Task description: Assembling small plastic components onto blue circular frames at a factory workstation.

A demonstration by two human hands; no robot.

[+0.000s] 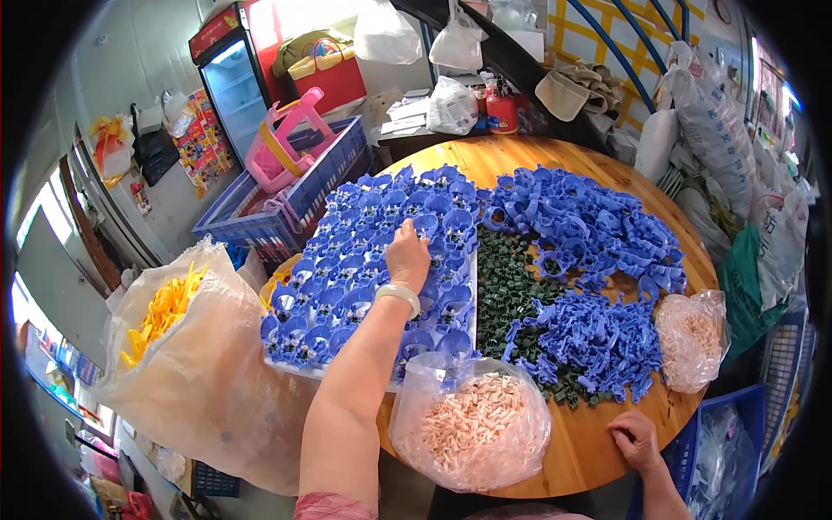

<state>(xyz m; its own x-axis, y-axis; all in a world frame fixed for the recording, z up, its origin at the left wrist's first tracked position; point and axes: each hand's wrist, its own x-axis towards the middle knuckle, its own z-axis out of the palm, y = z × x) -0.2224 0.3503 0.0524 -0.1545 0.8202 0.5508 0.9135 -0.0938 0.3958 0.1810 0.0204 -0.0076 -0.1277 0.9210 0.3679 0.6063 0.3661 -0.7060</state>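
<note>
My left hand (407,260), with a pale bangle at its wrist, reaches over a white board (472,316) covered with rows of blue plastic parts (347,247). Its index finger points away from me and its tip meets one of the blue parts, while the other fingers are bent in. Whatever may be between those fingertips is too small to make out. On the wooden table's near right edge rests my right hand (635,439), its fingers curled and nothing seen in them. Nearest to it are small blue plastic pieces (598,342) in a heap.
Beside the board, dark green pieces (498,295) and larger blue parts (581,217) lie heaped on the round wooden table (511,468). Clear bags of pale pink pieces (472,420) stand near its edge. At left are a sack of yellow parts (165,316) and a blue crate (247,208).
</note>
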